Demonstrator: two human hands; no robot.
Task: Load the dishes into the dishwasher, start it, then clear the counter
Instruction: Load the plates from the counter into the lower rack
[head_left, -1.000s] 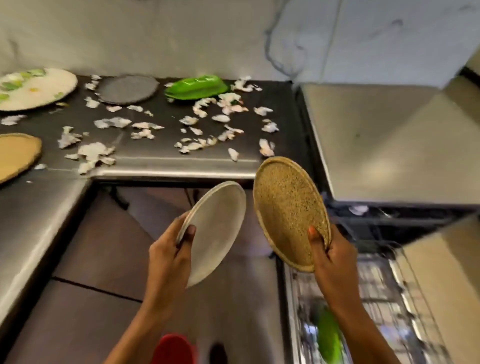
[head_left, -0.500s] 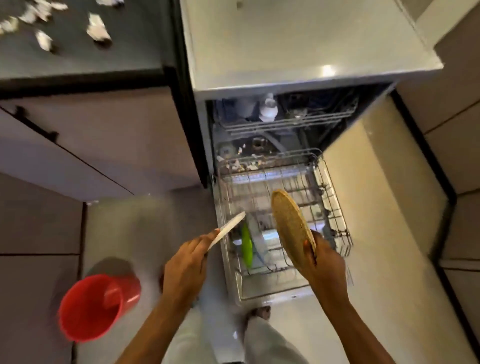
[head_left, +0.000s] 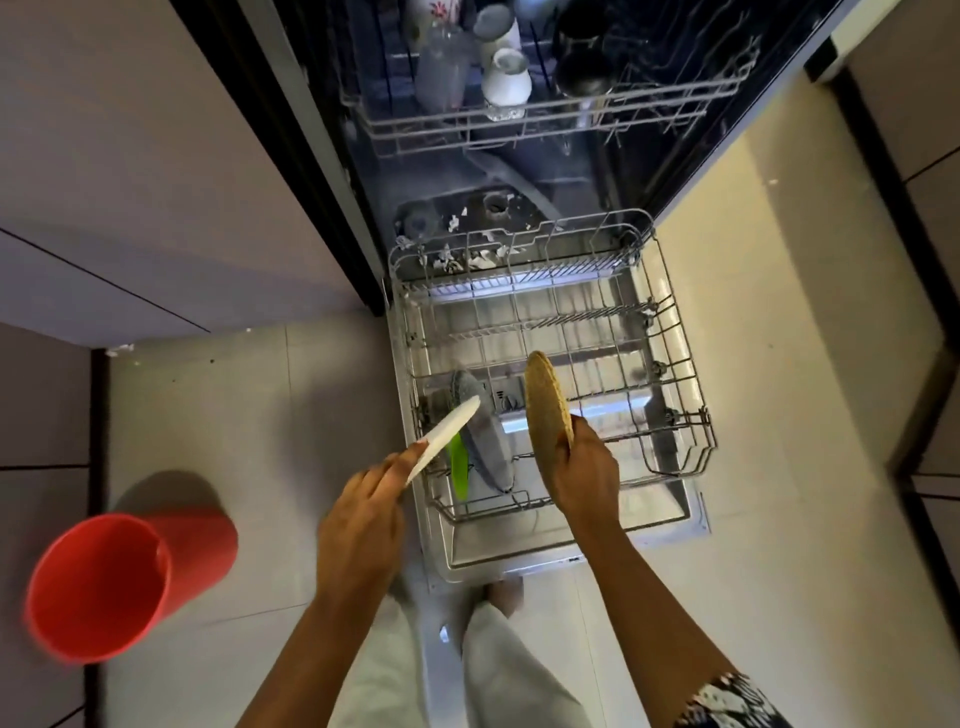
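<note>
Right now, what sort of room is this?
Probably a home kitchen: an open dishwasher, lower rack pulled out, cups in the upper rack, a white plate in your left hand, a tan plate in your right hand.

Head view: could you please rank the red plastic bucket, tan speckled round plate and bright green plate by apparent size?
1. Red plastic bucket: largest.
2. Tan speckled round plate: edge-on, nearer camera.
3. Bright green plate: smallest, mostly hidden.

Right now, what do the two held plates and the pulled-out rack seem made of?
Tan plate in the right hand: coarse, speckled matte face, perhaps woven fibre or stoneware. White plate in the left hand: smooth, faint sheen, ceramic or melamine. Lower rack: grey coated metal wire, by its thin grid.
</note>
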